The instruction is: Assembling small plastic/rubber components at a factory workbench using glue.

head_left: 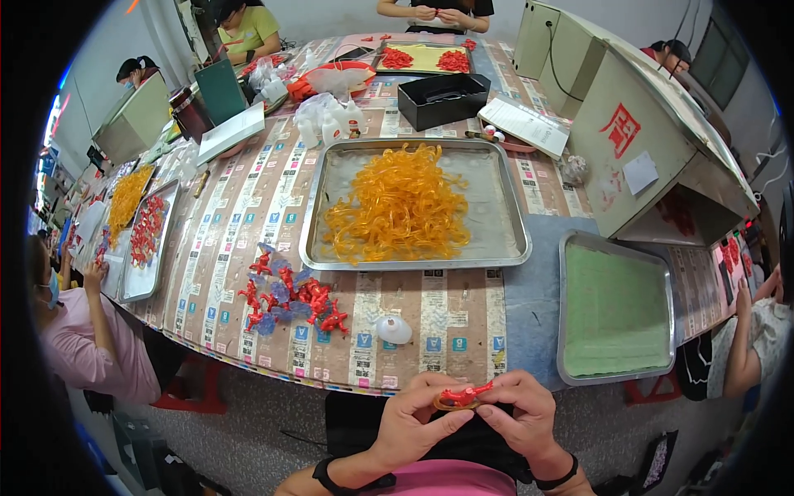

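Observation:
My left hand (416,420) and my right hand (523,411) meet just off the table's near edge. Between their fingertips is a small red plastic figure (467,394) with a curved amber strip (447,405) against it; fingers hide part of both. A white squeeze bottle (394,329) lies on the table ahead of my left hand. Further left is a loose pile of red figures (318,298) with translucent violet pieces (279,291). A metal tray (413,265) in the middle bears a heap of curly amber strips (397,202).
At right lies a green-lined tray (616,306), below a beige metal box (637,157). A black bin (442,101), white bottles (331,126) and a plate of papers (527,124) stand behind the middle tray. Co-workers sit around the table, one (99,331) at near left.

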Demonstrator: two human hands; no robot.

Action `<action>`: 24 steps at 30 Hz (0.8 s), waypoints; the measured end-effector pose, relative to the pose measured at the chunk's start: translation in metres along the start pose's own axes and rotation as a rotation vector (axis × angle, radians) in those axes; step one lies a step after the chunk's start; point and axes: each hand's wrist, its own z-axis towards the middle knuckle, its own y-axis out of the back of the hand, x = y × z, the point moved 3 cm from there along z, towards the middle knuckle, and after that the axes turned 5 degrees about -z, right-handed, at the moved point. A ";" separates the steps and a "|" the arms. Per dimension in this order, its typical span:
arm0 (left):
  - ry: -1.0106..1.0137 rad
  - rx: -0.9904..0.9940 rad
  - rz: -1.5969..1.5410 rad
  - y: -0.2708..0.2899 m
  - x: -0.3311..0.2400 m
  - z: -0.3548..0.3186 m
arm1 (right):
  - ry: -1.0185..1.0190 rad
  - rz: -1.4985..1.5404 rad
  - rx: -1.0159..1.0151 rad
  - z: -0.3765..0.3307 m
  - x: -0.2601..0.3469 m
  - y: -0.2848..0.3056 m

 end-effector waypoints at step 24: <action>-0.423 -0.063 0.759 -0.006 -0.011 0.007 | -0.150 0.150 -0.105 0.002 -0.011 0.008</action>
